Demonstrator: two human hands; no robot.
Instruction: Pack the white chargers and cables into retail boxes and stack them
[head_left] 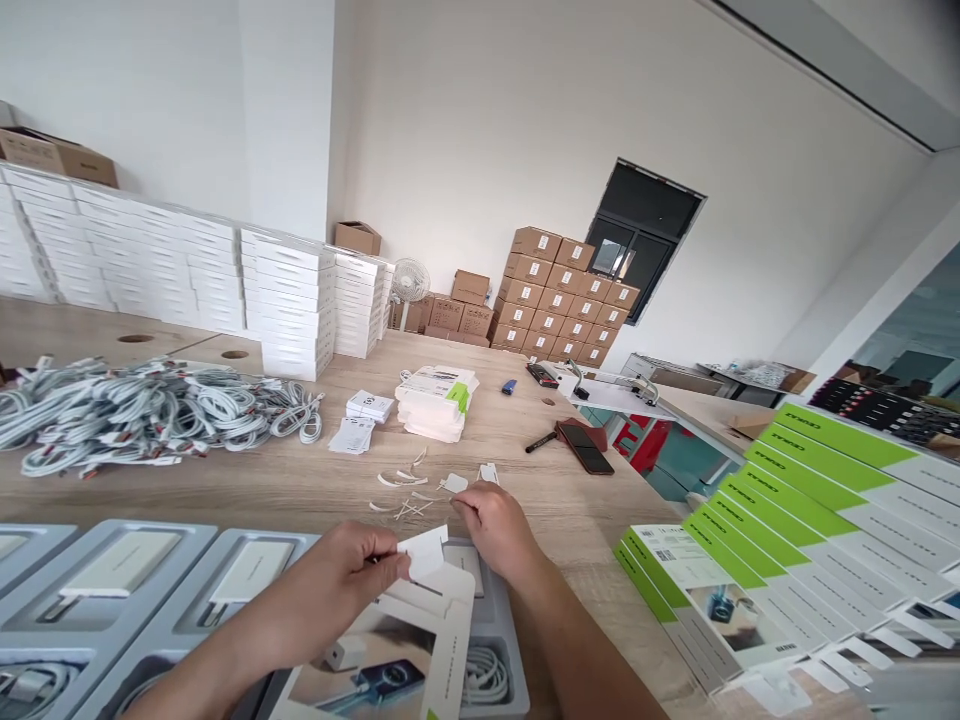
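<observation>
My left hand (352, 575) pinches the raised end flap of a printed white cardboard box (459, 640), which shows a charger and a phone. The box lies over grey trays, tilted toward me. My right hand (496, 525) is closed, its thumb and fingertips on a small white paper scrap (454, 483) just above the table. Behind its knuckles another white scrap (488, 472) shows in part. Beneath the box a grey tray (517, 660) bears a coiled white cable (484, 672) and a partly hidden charger. To the left, more trays hold white chargers (251, 572).
White cables (165, 410) are heaped at the left, before stacked white boxes (289, 300). Small cards (352, 435), flat cartons (431, 405) and curled paper strips (409, 490) lie ahead. At the right are a phone (585, 447), a marker (540, 442) and green-white boxes (810, 520).
</observation>
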